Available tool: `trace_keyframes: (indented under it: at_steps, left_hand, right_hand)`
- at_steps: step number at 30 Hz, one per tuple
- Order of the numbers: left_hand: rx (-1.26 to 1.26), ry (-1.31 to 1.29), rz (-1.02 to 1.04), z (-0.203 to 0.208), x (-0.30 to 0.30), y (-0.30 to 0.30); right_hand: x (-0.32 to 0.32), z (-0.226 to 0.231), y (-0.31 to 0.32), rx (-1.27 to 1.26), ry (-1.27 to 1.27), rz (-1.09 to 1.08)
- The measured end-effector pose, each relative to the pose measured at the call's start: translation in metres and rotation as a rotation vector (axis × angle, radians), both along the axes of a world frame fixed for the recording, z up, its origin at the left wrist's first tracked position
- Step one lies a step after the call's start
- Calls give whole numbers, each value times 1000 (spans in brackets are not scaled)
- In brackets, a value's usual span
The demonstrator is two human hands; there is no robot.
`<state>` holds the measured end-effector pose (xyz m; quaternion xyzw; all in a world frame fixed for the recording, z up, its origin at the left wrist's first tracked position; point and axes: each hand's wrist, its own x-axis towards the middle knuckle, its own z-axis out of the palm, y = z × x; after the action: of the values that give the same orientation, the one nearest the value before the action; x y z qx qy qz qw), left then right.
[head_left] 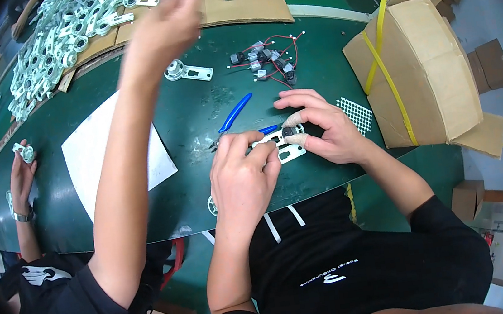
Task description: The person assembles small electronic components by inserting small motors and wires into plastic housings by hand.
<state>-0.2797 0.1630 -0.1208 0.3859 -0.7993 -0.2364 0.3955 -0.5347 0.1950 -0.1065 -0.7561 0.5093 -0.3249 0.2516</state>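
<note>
My left hand [241, 167] is closed over the near end of a white plastic bracket [292, 152] with cut-out slots, low over the table's front edge. From the other side my right hand [331, 129], light wraps on its thumb and index finger, pinches a small black part [288, 132] against the bracket's round end. Its other fingers are lifted. My fingers partly cover the bracket, and whether the black part is seated in it I cannot tell. Just beyond lie blue-handled cutters [236, 112], their jaws near my left hand.
Several small motors [261, 57] with red wires lie farther back, beside a loose white bracket [197, 72]. A co-worker's arm [124, 166] reaches across white paper [164, 158] at left. Brackets [44, 57] heap at far left. A cardboard box [417, 74] and white grid [355, 116] stand right.
</note>
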Motion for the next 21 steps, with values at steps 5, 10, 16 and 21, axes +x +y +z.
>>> trace_keyframes:
  at_steps: [5,10,16,21]
  left_hand:
    - [11,-8,-3,1,0,0]
    - [20,-16,-9,2,0,0]
    - [23,-22,-11,1,-1,-1]
    - [18,5,-9,-1,-2,0]
  right_hand:
    - [-7,12,14,0,82,-103]
    - [0,31,20,132,55,-328]
    - [29,36,14,424,87,-446]
    - [28,28,9,431,170,-452]
